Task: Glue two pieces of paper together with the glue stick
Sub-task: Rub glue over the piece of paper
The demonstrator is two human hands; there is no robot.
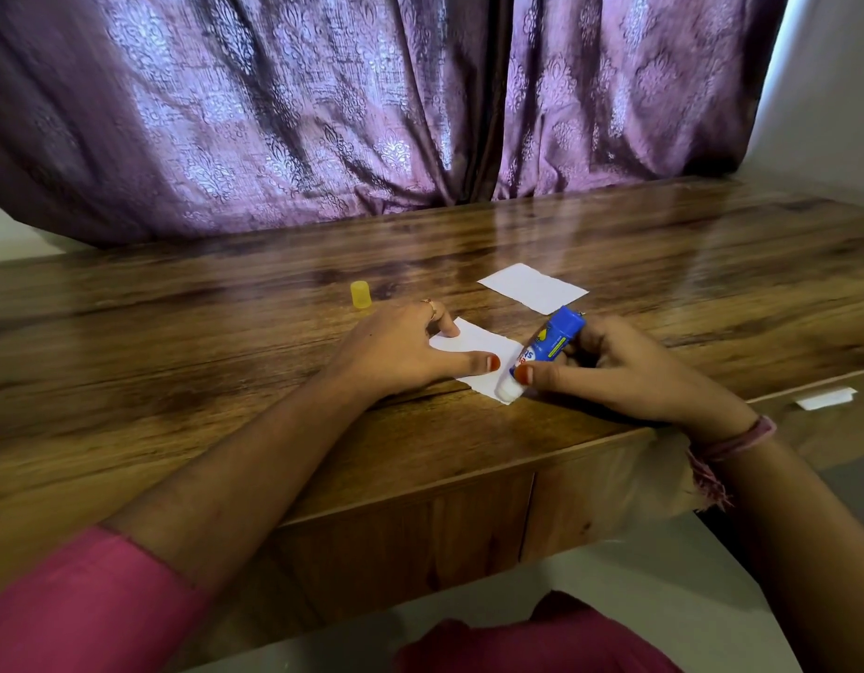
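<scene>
A small white piece of paper (483, 349) lies near the front edge of the wooden table (177, 342). My left hand (401, 352) presses it flat, with a finger on its far corner and the thumb on its near side. My right hand (629, 371) grips a blue glue stick (549, 347), tilted, with its white tip resting on the paper's right end. A second white piece of paper (532, 288) lies flat farther back, apart from the first. The stick's yellow cap (361, 294) stands upright to the left of my left hand.
A purple patterned curtain (372, 99) hangs behind the table and touches its back edge. A lower wooden surface at the right carries a small white scrap (826, 398). The table's front edge runs under my forearms.
</scene>
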